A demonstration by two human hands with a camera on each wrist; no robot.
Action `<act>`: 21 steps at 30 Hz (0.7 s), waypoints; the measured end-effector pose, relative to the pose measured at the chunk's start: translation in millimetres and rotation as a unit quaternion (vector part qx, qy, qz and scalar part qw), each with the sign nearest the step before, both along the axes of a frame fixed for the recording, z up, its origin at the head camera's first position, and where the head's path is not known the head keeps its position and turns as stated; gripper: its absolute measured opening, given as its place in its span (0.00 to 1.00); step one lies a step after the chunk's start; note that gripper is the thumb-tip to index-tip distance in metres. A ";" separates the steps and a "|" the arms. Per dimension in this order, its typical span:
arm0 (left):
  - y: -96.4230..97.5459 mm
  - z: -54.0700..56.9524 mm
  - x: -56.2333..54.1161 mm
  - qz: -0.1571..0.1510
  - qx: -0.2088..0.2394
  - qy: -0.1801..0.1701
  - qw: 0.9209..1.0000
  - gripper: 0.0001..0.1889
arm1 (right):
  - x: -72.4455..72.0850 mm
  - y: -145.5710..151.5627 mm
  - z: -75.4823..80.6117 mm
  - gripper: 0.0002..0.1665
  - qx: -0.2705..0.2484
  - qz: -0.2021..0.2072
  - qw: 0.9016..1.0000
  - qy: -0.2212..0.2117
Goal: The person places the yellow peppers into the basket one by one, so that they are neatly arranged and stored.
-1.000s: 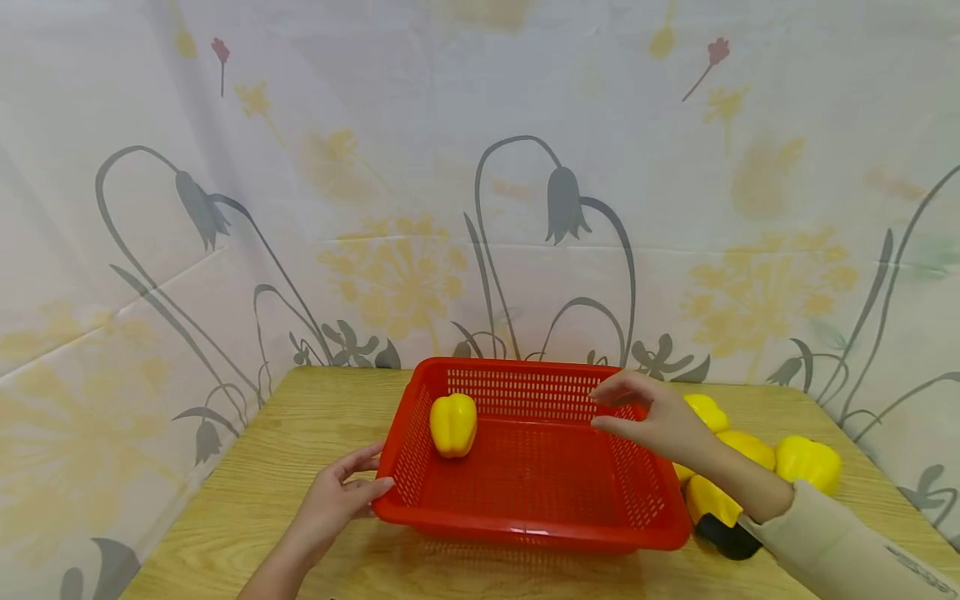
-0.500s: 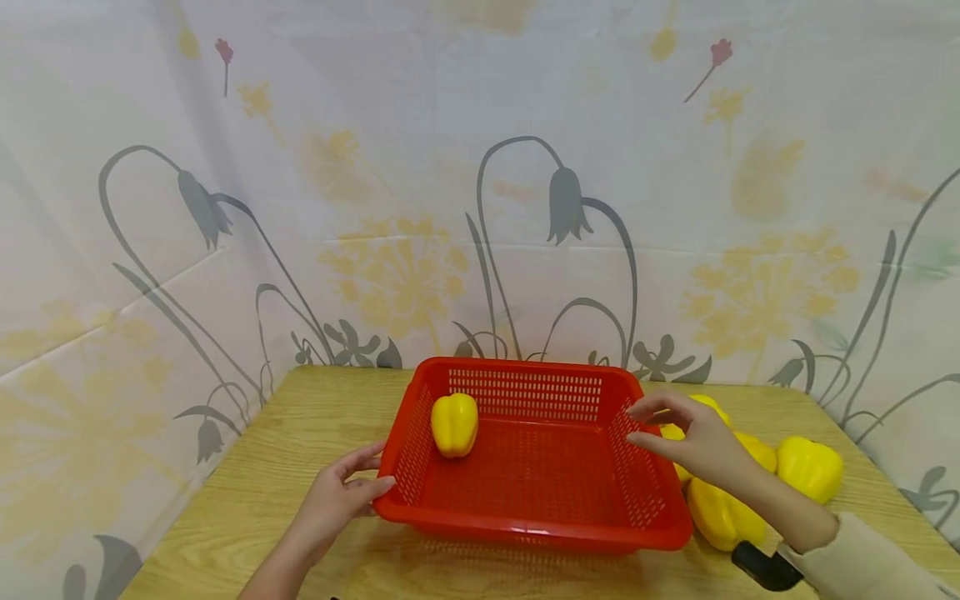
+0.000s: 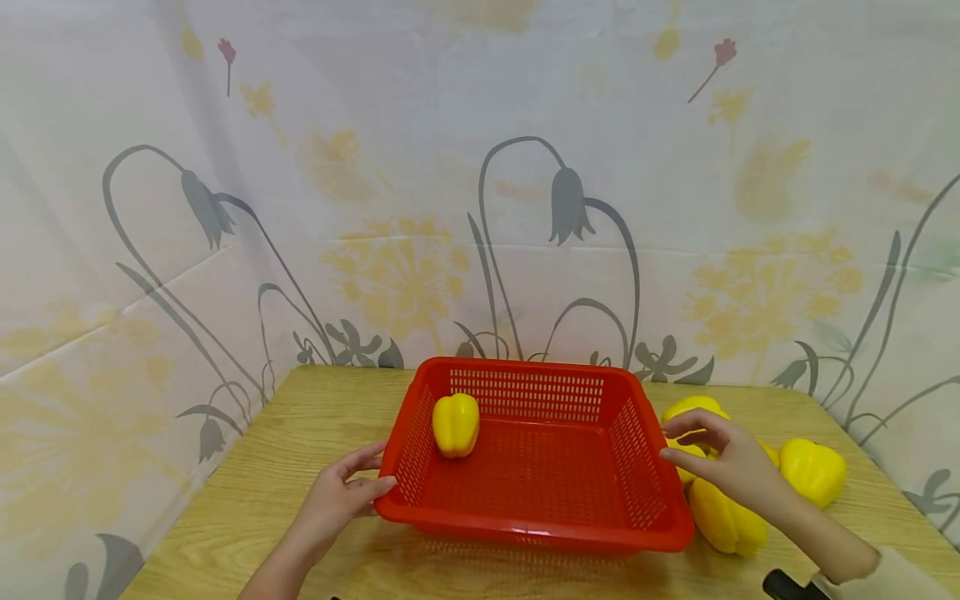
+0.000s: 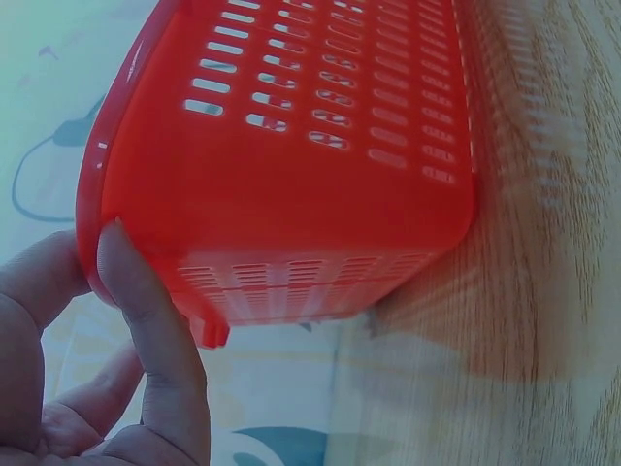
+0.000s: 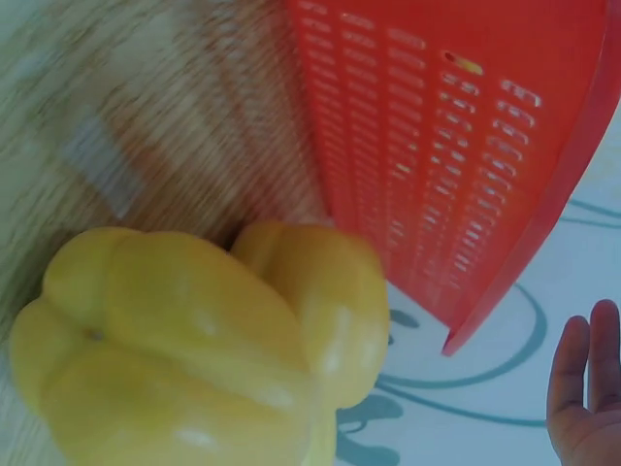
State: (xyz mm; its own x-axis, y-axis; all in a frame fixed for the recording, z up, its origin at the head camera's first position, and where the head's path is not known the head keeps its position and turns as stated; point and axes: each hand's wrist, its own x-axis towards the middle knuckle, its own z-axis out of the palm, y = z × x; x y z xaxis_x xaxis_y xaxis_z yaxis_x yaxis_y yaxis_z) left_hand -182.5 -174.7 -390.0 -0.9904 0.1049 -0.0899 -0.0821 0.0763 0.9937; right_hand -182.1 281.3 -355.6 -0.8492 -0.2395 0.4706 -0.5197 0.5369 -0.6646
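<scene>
A red plastic basket [image 3: 525,529] with slotted walls stands mid-table. One yellow bell pepper [image 3: 456,425] is inside it, by the left wall. My left hand [image 3: 341,496] pinches the basket's left rim near the front corner; the left wrist view shows the thumb [image 4: 150,320] against the wall just below the lip. Just outside the right rim, my right hand [image 3: 727,462] hovers over a group of yellow bell peppers, thumb and fingers apart with nothing between them. Beneath it are a front pepper [image 3: 727,517] and a back pepper [image 3: 696,406]. The right wrist view shows a large pepper [image 5: 184,330] close up.
Another yellow bell pepper [image 3: 812,471] lies at the group's right side. The wooden table [image 3: 262,467] ends at a flower-printed cloth [image 3: 420,167] behind and at the sides. A black device [image 3: 787,586] sits at my right wrist.
My right hand has moved right, from above the basket's inside to over the peppers outside its right rim. The left hand, basket and pepper inside stay in place.
</scene>
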 end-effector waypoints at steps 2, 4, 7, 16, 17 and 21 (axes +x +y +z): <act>0.1 -0.1 -0.1 0.000 0.000 0.000 1.000 0.31 | 1.8 4.4 -1.3 0.14 0.007 -0.013 1.000 -0.008; 0.1 -0.1 -0.2 0.000 0.000 -0.001 1.000 0.31 | 3.5 8.8 -2.4 0.14 0.016 -0.025 0.999 -0.013; 0.3 -0.1 -0.4 0.002 -0.002 0.000 1.000 0.30 | 5.9 13.7 -4.1 0.13 0.026 -0.041 0.999 -0.017; 0.4 -0.5 -0.4 0.003 0.001 0.000 1.000 0.30 | 11.7 23.6 -14.1 0.13 0.027 -0.055 0.998 -0.012; 0.4 -0.5 -0.4 0.003 0.001 0.000 1.000 0.30 | 12.2 24.5 -15.6 0.13 0.025 -0.056 0.998 -0.011; 0.4 -0.3 0.1 0.004 -0.001 0.000 1.000 0.31 | 15.0 28.1 -21.3 0.14 0.023 -0.066 0.997 -0.011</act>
State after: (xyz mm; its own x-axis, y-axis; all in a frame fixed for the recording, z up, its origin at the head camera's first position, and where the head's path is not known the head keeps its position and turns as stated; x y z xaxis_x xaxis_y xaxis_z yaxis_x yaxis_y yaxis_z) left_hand -182.4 -174.3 -390.3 -0.9911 0.0973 -0.0905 -0.0831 0.0781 0.9935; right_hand -167.1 309.4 -376.9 -0.8844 -0.1458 0.4433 -0.4286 0.6298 -0.6479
